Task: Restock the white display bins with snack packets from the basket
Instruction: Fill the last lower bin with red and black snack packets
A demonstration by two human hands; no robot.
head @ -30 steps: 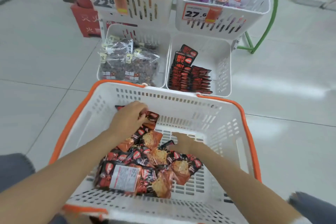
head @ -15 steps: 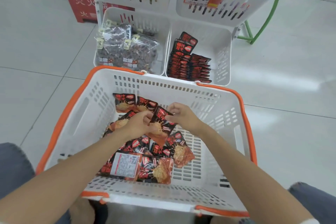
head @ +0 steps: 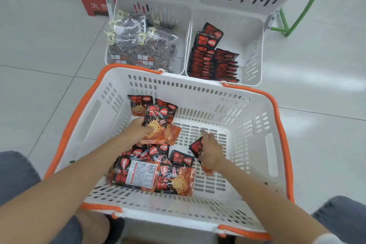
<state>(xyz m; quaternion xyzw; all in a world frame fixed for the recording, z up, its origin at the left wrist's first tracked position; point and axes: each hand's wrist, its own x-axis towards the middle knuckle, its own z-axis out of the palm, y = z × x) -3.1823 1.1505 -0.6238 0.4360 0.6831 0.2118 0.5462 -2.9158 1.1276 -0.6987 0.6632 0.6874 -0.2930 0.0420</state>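
i am looking down into the white plastic basket (head: 247, 125) with slotted walls and an orange rim. a heap of packets (head: 150, 174), shiny and crinkly, red and black, is lying on its near left floor. my left hand (head: 138, 129) is gripping a flat bunch (head: 157, 123) just above the heap. my right hand (head: 211, 151) is lying over one packet (head: 197, 147), too blurry to tell if it is gripping. farther off, the white bin (head: 253, 51) is holding stacked packets (head: 210, 61).
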